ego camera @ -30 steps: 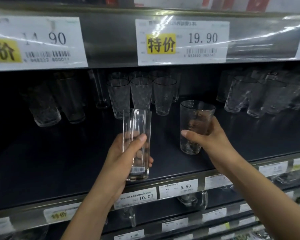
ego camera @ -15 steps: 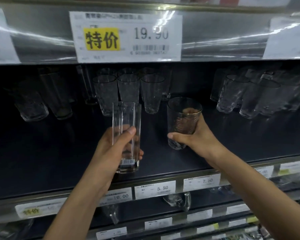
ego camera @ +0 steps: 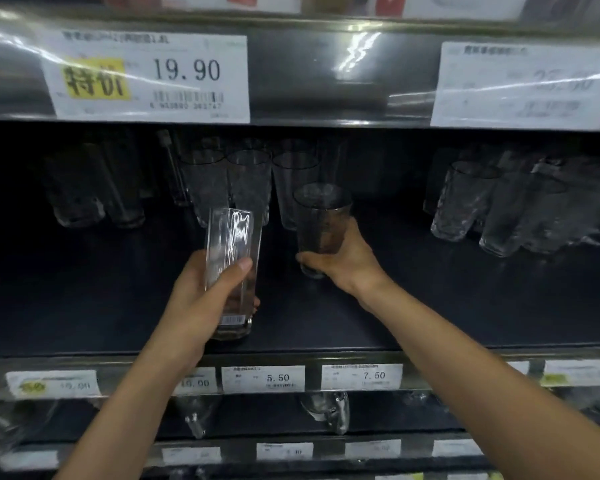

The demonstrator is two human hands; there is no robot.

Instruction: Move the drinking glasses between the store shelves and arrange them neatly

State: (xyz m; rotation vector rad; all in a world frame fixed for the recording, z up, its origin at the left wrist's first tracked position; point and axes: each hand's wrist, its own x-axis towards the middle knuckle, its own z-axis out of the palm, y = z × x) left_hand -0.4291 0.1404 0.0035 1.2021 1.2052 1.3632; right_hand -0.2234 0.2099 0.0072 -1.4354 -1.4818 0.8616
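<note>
Tall glass (ego camera: 232, 268) left of tumbler (ego camera: 321, 226); glass row (ego camera: 246, 181) behind.

On the front rail of the upper metal shelf (ego camera: 343, 81), at the left, a large white price card (ego camera: 146, 77) shows "19.90" in black. Its yellow patch (ego camera: 96, 79) carries two black Chinese characters, probably "特价"; the digits under its barcode are too blurred. The large white card at the right (ego camera: 523, 84) cannot be read. On the near rail of the dark middle shelf (ego camera: 465, 374), one small white tag (ego camera: 263, 378) reads "5.50" and the next small white tag (ego camera: 361, 376) reads "7.50". A barcode sticker (ego camera: 234, 319) on the tall clear straight-sided glass (ego camera: 231, 237) is unreadable.
</note>
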